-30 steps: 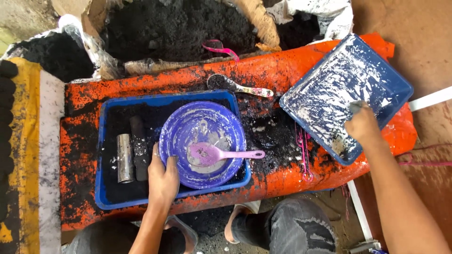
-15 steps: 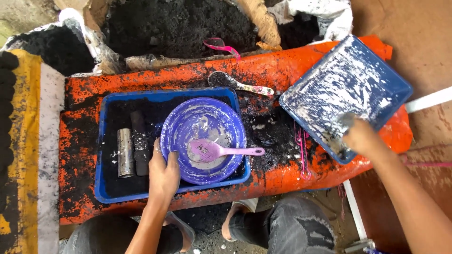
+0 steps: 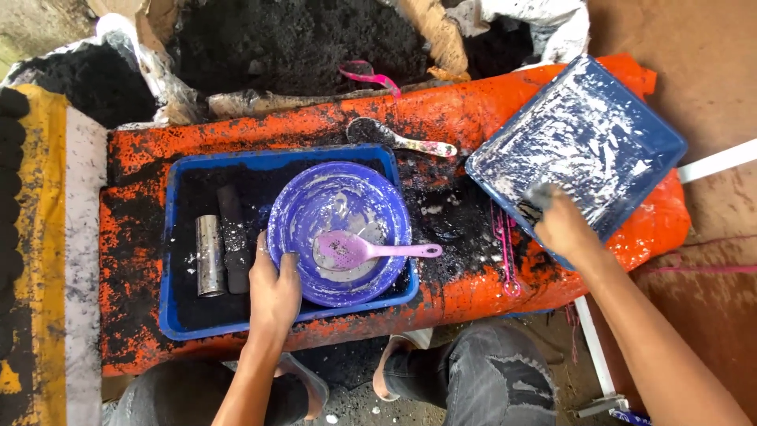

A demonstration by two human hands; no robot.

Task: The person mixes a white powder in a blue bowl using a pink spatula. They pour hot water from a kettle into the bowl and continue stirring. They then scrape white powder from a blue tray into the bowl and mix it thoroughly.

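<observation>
Purple bowl [image 3: 339, 229] sits in the middle of the frame, inside a blue tray [image 3: 177, 315] whose floor is covered in black powder. The left hand [image 3: 272, 288] rests on the bowl's lower left rim, fingers curled over the edge and gripping it. Inside the bowl lies a pink scoop [image 3: 359, 251], its head in a patch of grey-white paste and its handle pointing right over the rim. Left of the bowl, in the same tray, a shiny metal tube [image 3: 209, 255] lies just beside a black cylinder [image 3: 231, 237].

The tray stands on an orange board [image 3: 473, 102] smeared with black dust. At the upper right, a second blue tray [image 3: 583, 146], streaked with white, lies tilted on the board's right end. The right hand [image 3: 561, 225] is at that tray's lower left edge, closed around a small grey thing; what it is I cannot tell. Above the bowl, a spoon [image 3: 394, 138] caked in black powder lies on the board. Along the top of the frame, open sacks hold heaps of black powder [image 3: 292, 39].
</observation>
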